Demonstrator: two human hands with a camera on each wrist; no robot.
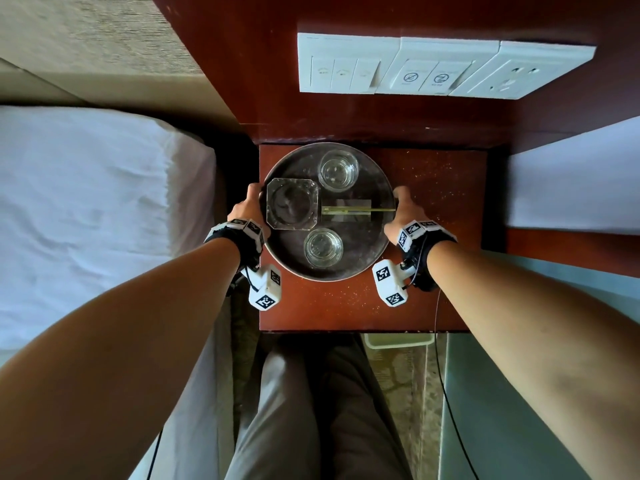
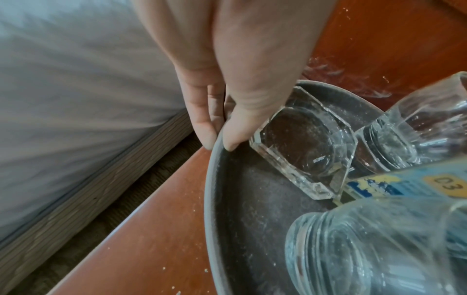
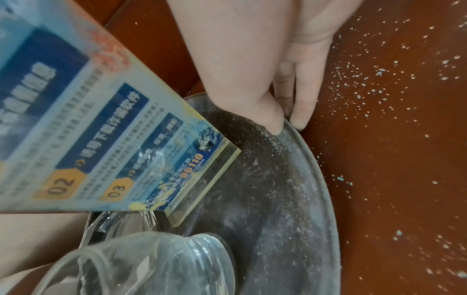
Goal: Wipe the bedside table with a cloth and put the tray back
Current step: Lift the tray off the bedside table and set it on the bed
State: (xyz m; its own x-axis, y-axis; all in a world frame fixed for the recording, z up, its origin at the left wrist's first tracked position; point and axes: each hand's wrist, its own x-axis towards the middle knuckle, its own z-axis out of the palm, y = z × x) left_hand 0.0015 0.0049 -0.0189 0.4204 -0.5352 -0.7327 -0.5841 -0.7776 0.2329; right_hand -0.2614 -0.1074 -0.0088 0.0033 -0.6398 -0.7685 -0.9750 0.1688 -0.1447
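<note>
A round grey metal tray [image 1: 375,188] sits on the reddish-brown bedside table [image 1: 440,188], toward its back left. It carries two clear glasses [image 1: 338,169] [image 1: 323,248], a square glass ashtray [image 1: 292,208] and an upright printed card in a clear stand [image 1: 346,211]. My left hand [image 1: 250,206] pinches the tray's left rim [image 2: 211,179], thumb inside and fingers outside. My right hand [image 1: 403,209] pinches the right rim [image 3: 318,159] the same way. White crumbs speckle the table top [image 3: 394,139]. No cloth is in view.
A bed with white sheets [image 1: 90,216] lies left of the table, another white bed edge [image 1: 575,178] to the right. A white switch and socket panel [image 1: 443,67] sits on the wooden wall behind. A pale bin [image 1: 398,341] stands below the table's front edge, beside my legs.
</note>
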